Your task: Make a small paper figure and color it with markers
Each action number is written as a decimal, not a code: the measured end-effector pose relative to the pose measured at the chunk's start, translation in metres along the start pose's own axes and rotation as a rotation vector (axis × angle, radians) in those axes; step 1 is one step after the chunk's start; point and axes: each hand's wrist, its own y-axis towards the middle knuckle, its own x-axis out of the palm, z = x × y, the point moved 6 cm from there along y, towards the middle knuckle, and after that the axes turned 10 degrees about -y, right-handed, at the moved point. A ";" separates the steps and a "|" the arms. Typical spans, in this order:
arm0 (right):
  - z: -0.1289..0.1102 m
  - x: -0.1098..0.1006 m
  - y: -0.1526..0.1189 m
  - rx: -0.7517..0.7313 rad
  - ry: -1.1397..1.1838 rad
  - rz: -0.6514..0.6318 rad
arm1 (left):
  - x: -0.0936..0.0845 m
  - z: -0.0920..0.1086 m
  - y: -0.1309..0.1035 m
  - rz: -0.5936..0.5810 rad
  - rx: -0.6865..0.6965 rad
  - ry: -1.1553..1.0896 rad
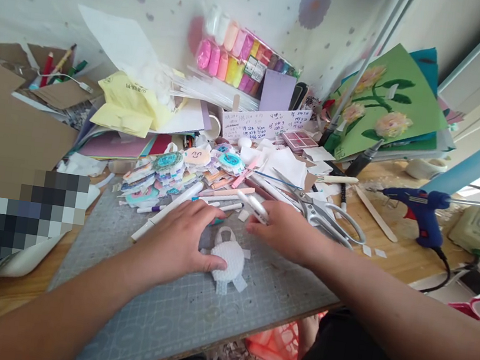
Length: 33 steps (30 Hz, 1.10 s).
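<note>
On the grey cutting mat (144,315) lies a small white textured piece (231,260), round with a loop at its top and short tabs around its edge. My left hand (185,235) has its fingers apart, the thumb resting on the left side of that piece and the other fingers arched beyond it. To the right, my right hand (280,227) is closed around a white pen (254,206), whose tip points up and left. Behind the hands are decorated colourful cutouts (168,164) in a pile, and scissors (320,209) with grey handles.
A blue glue gun (423,209) stands on the right of the wooden table, near a wooden stick (376,214). Packs of coloured clay (235,54) lean at the back. Cardboard (11,118) is at the left, and green flower art (393,106) at the back right.
</note>
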 end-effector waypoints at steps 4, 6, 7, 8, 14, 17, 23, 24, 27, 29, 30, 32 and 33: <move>0.037 -0.033 -0.017 0.135 0.063 0.129 | -0.001 0.002 -0.002 0.004 -0.012 -0.024; 0.055 -0.049 -0.027 0.176 0.179 0.256 | -0.001 0.005 -0.003 0.000 -0.026 -0.038; 0.061 -0.054 -0.031 0.169 0.249 0.300 | -0.001 0.006 -0.004 -0.003 -0.038 -0.044; 0.064 -0.056 -0.034 0.163 0.303 0.321 | -0.001 0.008 -0.005 -0.008 -0.053 -0.048; 0.030 -0.021 -0.039 0.016 0.223 0.084 | 0.005 0.015 -0.008 -0.083 -0.169 -0.075; 0.008 -0.006 -0.039 -0.089 0.237 0.027 | 0.005 0.019 -0.009 -0.083 -0.196 -0.089; 0.000 0.007 -0.043 -0.067 0.296 -0.056 | 0.004 0.027 -0.015 0.012 -0.074 -0.085; 0.000 0.008 -0.044 -0.060 0.296 -0.051 | 0.004 0.028 -0.016 0.031 -0.039 -0.091; -0.001 0.010 -0.047 -0.025 0.334 -0.036 | 0.006 0.028 -0.018 0.059 0.004 -0.139; -0.001 0.011 -0.048 -0.012 0.384 -0.025 | 0.007 0.027 -0.018 0.046 -0.019 -0.202; -0.002 0.012 -0.048 -0.010 0.409 -0.023 | 0.007 0.027 -0.018 0.036 -0.035 -0.238; -0.002 0.013 -0.049 -0.009 0.450 -0.021 | 0.007 0.027 -0.017 0.013 -0.066 -0.295; -0.002 0.014 -0.049 -0.009 0.464 -0.022 | 0.007 0.028 -0.016 0.004 -0.079 -0.307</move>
